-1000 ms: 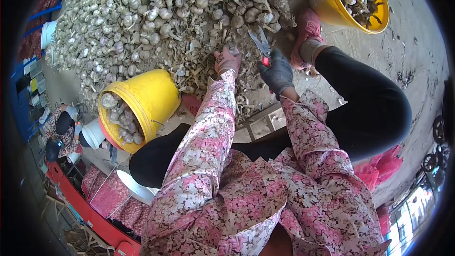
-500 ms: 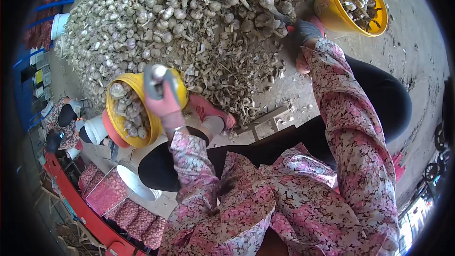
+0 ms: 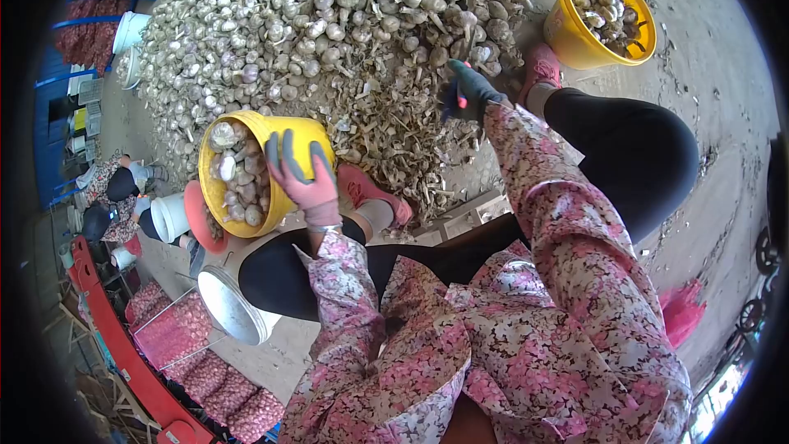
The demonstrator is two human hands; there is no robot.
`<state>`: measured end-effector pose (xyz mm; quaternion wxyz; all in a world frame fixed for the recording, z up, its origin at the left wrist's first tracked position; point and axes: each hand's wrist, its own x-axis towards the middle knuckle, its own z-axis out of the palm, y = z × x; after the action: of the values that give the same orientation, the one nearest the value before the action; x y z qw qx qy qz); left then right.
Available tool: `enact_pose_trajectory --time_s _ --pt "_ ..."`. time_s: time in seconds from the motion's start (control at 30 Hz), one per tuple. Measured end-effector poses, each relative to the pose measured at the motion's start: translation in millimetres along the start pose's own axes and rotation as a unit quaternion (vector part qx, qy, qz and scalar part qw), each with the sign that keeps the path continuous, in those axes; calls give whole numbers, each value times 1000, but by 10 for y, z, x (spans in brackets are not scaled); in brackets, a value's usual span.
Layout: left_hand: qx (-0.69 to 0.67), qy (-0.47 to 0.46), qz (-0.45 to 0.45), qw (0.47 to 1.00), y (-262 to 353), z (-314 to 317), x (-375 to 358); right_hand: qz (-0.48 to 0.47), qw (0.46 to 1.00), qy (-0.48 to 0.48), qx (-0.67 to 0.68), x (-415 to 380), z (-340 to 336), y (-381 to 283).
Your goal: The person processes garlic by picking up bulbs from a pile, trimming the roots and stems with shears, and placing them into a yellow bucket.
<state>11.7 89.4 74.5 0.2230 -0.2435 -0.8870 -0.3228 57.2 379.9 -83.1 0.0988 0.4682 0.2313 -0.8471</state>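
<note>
Emptied since, left hand [image 3: 302,173] spreads; right hand [image 3: 467,92] seemingly grips red-handled shears [image 3: 461,99].

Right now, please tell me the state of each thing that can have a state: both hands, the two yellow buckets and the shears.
left hand: open, empty, fingers spread above the near bucket
right hand: closed on the shears, at the edge of the garlic pile
shears: held, blades hidden
near yellow bucket: tilted, partly filled with garlic bulbs
far yellow bucket: upright, partly filled
</note>
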Motion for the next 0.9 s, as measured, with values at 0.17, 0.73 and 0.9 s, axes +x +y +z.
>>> enact_pose_trajectory --time_s 0.17,0.73,0.9 --pt "-266 -138 -188 935 -8 624 -502 -3 990 -52 129 691 168 -105" --pt "-544 -330 -614 466 439 1599 -78 -304 718 61 -623 -1505 -283 522" --pt "-683 -236 -613 319 520 1416 -464 -314 752 74 -575 -1573 -202 786"
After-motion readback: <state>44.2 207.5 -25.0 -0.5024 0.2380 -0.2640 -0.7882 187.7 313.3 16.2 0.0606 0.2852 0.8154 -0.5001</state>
